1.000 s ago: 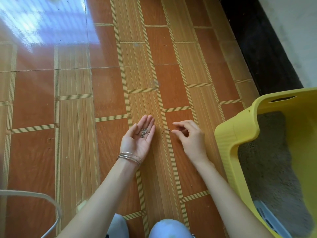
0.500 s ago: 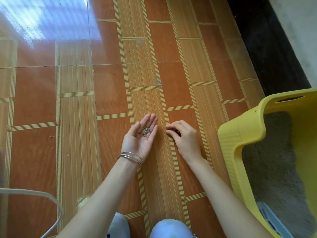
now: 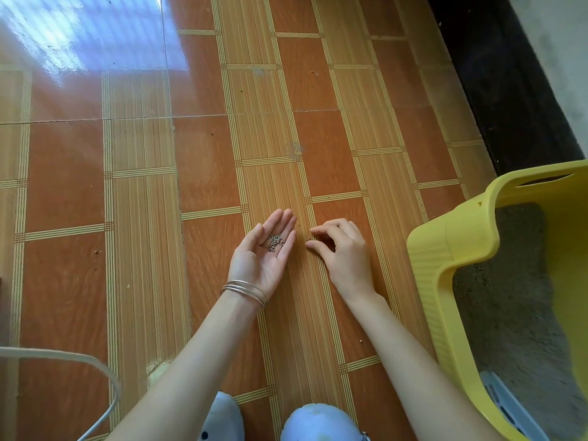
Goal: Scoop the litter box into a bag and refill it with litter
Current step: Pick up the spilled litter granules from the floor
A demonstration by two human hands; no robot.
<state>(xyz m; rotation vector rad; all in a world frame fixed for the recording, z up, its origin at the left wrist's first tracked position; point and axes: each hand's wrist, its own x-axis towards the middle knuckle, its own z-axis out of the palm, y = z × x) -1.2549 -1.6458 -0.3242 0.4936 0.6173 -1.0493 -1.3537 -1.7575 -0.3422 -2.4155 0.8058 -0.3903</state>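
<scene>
My left hand (image 3: 265, 253) lies palm up on the tiled floor, cupping a small pile of grey litter pellets (image 3: 275, 242). Thin bangles sit on that wrist. My right hand (image 3: 342, 249) rests palm down just to its right, thumb and forefinger pinched at a stray pellet (image 3: 309, 239) on the floor. The yellow litter box (image 3: 445, 259) stands at the right, with grey litter (image 3: 509, 281) inside. A pale scoop (image 3: 506, 405) lies in its near corner, partly cut off.
A white curved cord or rim (image 3: 63, 358) crosses the lower left floor. Light blue slippers (image 3: 318, 423) show at the bottom edge. A dark baseboard strip (image 3: 496, 74) and pale wall run along the upper right. Tiny specks of litter dot the floor.
My right hand has slid left toward my left hand and lowered its fingertips onto the floor. The left hand stays palm up with the pellets.
</scene>
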